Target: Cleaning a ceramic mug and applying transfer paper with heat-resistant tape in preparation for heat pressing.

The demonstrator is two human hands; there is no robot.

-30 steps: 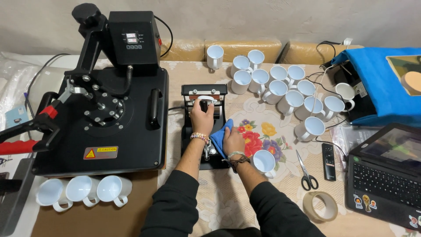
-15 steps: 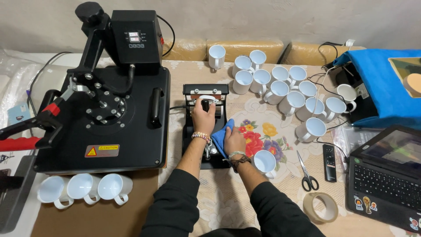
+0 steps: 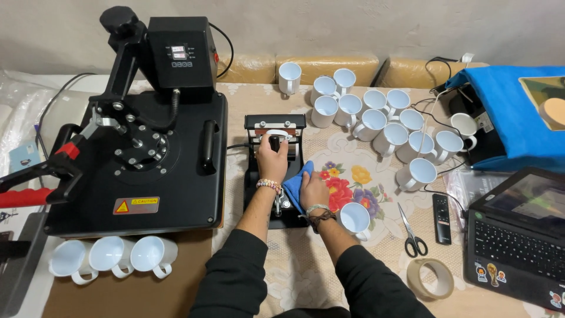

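Surface: a table (image 3: 329, 265) covered with a beige lace-patterned cloth, a flower print beside the right hand; a plain pale wall runs behind, with padded tan bundles along its foot.

The small black mug press (image 3: 275, 171) is seen just under both hands, boxy metal frame, a cable leading off to the left. A white mug (image 3: 276, 134) is seated in its far end, only the rim showing.

Left hand (image 3: 272, 160): fingers are closed around the black knob of the press lever (image 3: 274, 143), beaded bracelet at the wrist. Right hand (image 3: 313, 189): pressed down on a folded blue cloth (image 3: 296, 184), soft and matte, which is laid against the press's right side; fingers are curled over it.

Just right of the right wrist, a single white mug (image 3: 355, 219) is stood, open mouth toward the camera, glossy ceramic. Further beyond the right hand a cluster of white mugs (image 3: 388, 121) is grouped. Right of that hand: scissors (image 3: 412, 235), a black remote (image 3: 442, 218), a roll of tan tape (image 3: 430, 278), a laptop (image 3: 521, 235), blue fabric (image 3: 512, 112).

Left of the left hand a large black heat press (image 3: 141, 147) is set, flat plate, red-tipped handle. Three white mugs (image 3: 112, 259) are laid on their sides near the left elbow.
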